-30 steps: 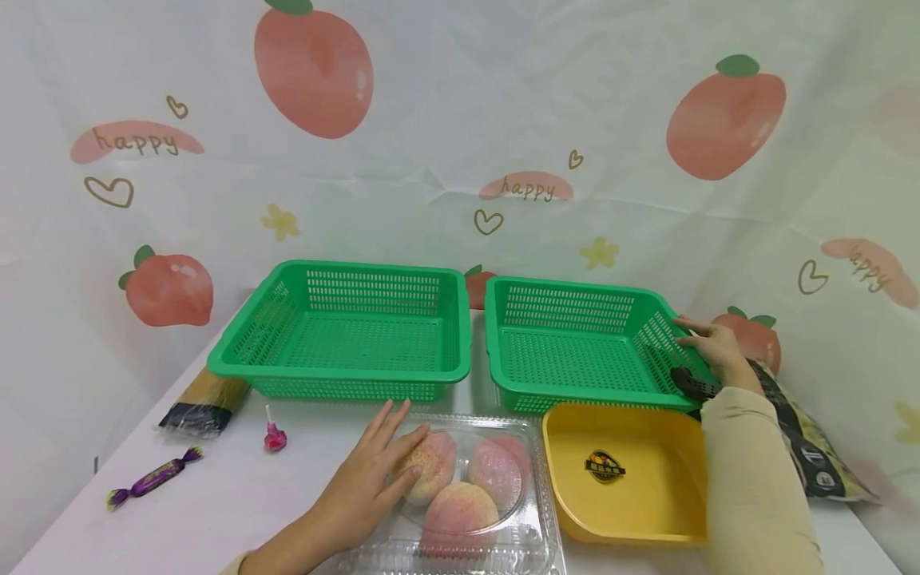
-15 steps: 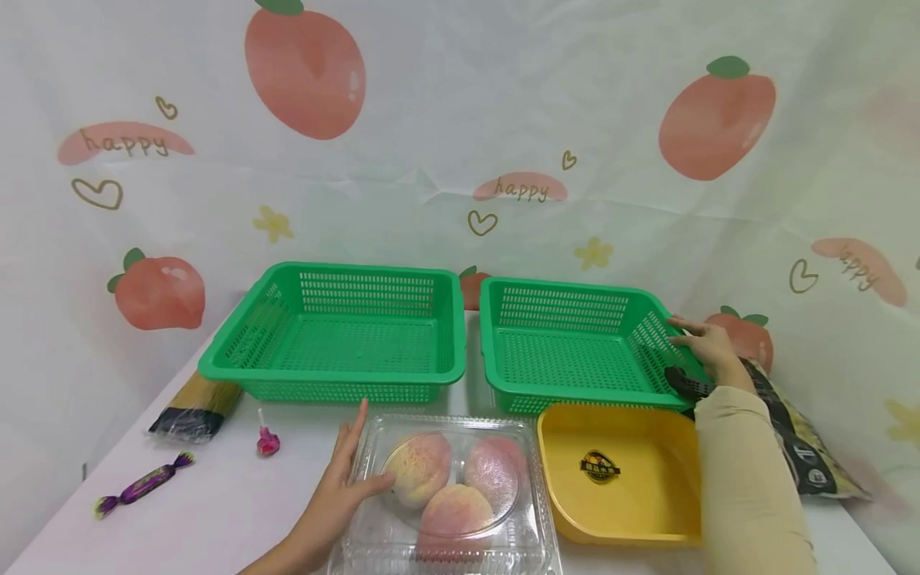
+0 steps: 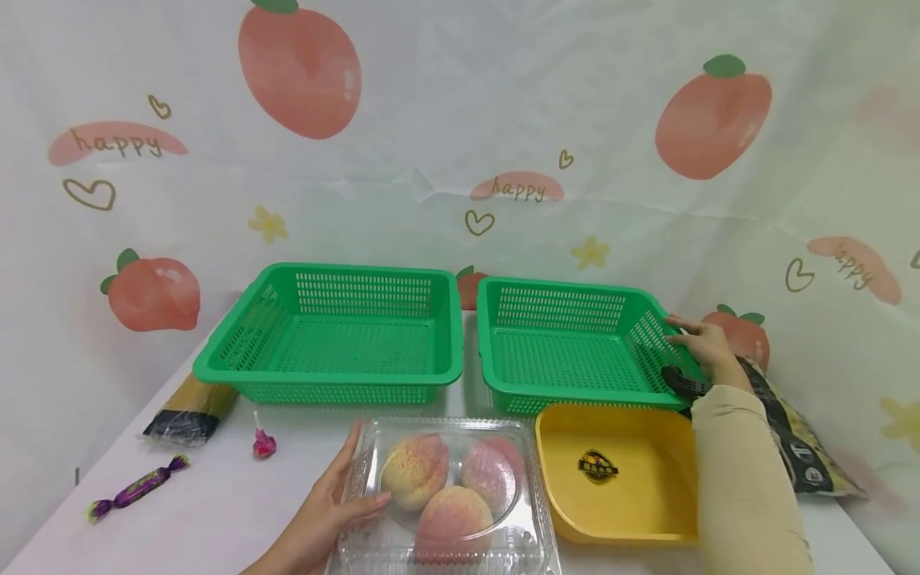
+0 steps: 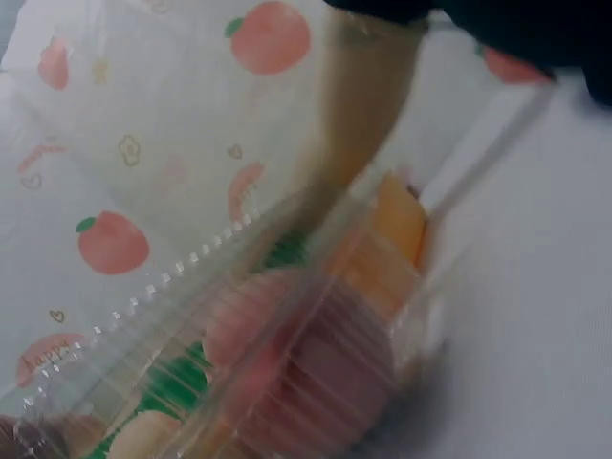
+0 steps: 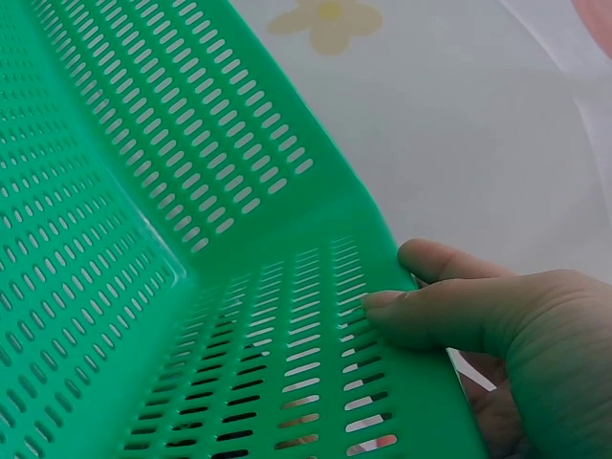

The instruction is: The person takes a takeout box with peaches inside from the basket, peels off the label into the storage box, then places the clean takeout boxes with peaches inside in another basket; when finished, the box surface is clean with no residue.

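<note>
My left hand grips the left side of a clear plastic clamshell box, with the thumb over its lid. Inside the box are three peaches, yellow and pink. In the left wrist view the box looks tilted and is blurred. My right hand holds the right rim of the right green basket. Close up in the right wrist view, the thumb of this hand lies inside the slotted wall and the other fingers are outside it. A black slotted piece shows near the right wrist.
Another green basket stands at the back left. A yellow tub sits between the box and my right sleeve. On the left lie a lollipop, a purple-wrapped candy and a brown packet. A black bag lies far right.
My left hand has moved from over the lid to the box's left side and taken hold of it. My right hand keeps its hold on the basket. The head view has shifted slightly.
</note>
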The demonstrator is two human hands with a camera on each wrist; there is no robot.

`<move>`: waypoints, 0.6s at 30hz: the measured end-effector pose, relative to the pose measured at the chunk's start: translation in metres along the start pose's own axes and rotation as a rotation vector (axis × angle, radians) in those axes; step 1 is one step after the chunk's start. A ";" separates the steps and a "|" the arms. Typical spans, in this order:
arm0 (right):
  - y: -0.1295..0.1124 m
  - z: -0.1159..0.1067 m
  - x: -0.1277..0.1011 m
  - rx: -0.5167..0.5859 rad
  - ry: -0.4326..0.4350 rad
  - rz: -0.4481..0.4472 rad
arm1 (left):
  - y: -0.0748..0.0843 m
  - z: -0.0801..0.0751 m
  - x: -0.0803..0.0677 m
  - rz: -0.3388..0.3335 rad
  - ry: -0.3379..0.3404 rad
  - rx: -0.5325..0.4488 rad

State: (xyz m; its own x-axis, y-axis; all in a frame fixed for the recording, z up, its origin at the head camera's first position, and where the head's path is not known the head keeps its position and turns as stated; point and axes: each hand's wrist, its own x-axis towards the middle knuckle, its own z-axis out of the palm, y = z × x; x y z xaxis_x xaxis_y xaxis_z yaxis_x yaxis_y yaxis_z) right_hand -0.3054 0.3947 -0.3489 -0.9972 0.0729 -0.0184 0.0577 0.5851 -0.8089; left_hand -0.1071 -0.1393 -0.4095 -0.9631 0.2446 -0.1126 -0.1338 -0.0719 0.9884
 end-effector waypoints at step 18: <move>-0.002 0.002 -0.002 -0.017 0.036 0.010 | -0.006 -0.004 0.002 0.050 -0.056 0.033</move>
State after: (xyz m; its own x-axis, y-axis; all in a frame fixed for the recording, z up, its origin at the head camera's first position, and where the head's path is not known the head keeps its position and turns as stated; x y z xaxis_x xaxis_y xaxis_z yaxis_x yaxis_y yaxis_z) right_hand -0.3039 0.3922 -0.3483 -0.9941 0.1082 -0.0053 0.0693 0.5977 -0.7987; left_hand -0.1088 -0.1425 -0.4163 -0.9536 0.2956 -0.0578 -0.0770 -0.0536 0.9956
